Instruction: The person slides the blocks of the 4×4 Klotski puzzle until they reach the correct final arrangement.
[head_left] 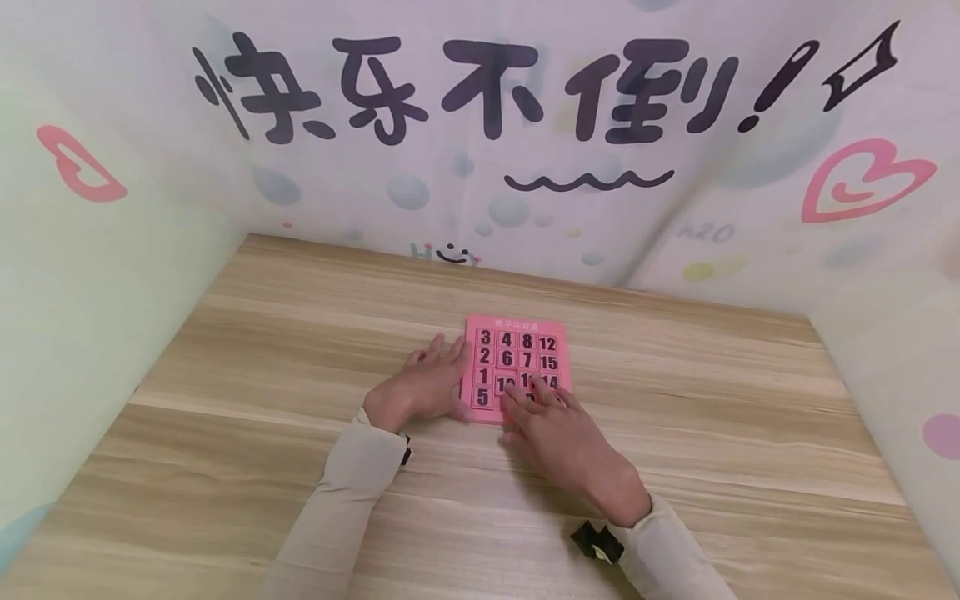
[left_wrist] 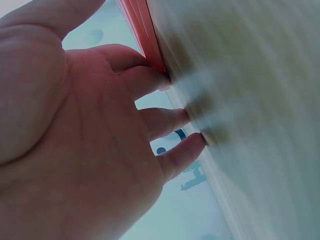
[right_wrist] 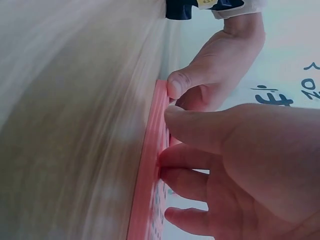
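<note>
A pink number sliding puzzle (head_left: 517, 322) lies flat on the wooden table, its square tiles printed with black numbers. Along its left side rests my left hand (head_left: 426, 385), thumb at the near left corner and fingers extended. In the left wrist view, fingers of the left hand (left_wrist: 100, 120) touch the puzzle's edge (left_wrist: 145, 35) and others reach the tabletop. My right hand (head_left: 558, 437) lies over the lower right of the puzzle, fingertips on the tiles and covering some of them. In the right wrist view, the right hand's fingers (right_wrist: 187, 182) touch the number face.
The wood-grain table (head_left: 300, 317) extends around the puzzle. A printed cloth backdrop (head_left: 465, 208) with large black characters stands behind it, and pale walls (head_left: 112, 275) close off the sides. Black bows (head_left: 597, 542) hang at the sleeve cuffs.
</note>
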